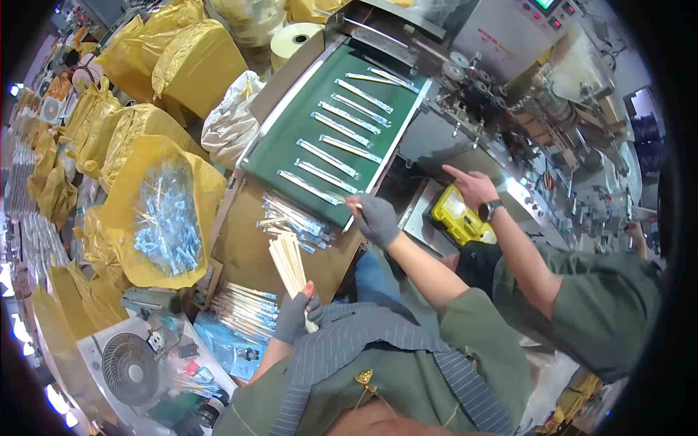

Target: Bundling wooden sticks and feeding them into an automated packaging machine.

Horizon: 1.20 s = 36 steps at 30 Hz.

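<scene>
While the gloved left hand (297, 314) was closed around a bundle of bare wooden sticks (289, 263), the gloved right hand (376, 218) pinched one stick at the near edge of the green conveyor belt (291, 138). Wrapped sticks (294, 221) lay piled between both hands. A loose grip could probably let the bundle fan out and slide; a co-worker's bare hand (472, 187) just beside the right hand could bump it.

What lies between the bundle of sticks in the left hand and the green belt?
In the head view, a loose pile of wrapped sticks lies between bundle and belt.
</scene>
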### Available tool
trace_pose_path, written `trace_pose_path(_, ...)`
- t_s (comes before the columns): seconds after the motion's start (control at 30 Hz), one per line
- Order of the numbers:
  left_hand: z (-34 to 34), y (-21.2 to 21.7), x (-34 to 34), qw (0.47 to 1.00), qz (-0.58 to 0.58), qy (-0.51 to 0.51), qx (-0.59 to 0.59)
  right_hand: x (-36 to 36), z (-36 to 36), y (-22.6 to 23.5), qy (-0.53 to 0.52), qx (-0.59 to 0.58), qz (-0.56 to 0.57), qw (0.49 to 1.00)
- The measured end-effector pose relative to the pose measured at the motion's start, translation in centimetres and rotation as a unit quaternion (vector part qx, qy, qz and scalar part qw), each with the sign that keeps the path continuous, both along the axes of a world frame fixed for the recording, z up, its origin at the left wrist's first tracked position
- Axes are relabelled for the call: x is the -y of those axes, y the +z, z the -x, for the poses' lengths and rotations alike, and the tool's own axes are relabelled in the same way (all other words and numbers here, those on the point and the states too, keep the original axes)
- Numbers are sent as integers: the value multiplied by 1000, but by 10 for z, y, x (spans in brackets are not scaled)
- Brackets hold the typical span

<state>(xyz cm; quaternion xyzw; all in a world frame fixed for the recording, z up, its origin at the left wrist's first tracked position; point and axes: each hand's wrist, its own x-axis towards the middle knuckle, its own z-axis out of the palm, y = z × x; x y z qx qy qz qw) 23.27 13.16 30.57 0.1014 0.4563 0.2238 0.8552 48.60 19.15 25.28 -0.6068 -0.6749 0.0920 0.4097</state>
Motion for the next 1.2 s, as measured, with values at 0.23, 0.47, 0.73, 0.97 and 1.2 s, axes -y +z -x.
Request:
trace_pose_path(0.23, 18, -3, 5, 998, -13, -51, 35, 149, 14, 4, -80, 16, 95, 992)
trace_pose_path(0.47, 12, -7, 6, 994, -24, -98, 48, 154, -7, 30, -148, 48, 149, 977)
trace_pose_path(0.73, -11, -15, -5, 997, 4, -61, 38, 109, -30, 22, -82, 52, 241, 966)
trace_pose_path(0.97, -53, -8, -26, 994, 14, -101, 23, 99, -50, -2, -104, 19, 217, 971)
trace_pose_path(1.2, -67, -9, -33, 993, 27, -114, 12, 111, -55, -17, -123, 7, 250, 960)
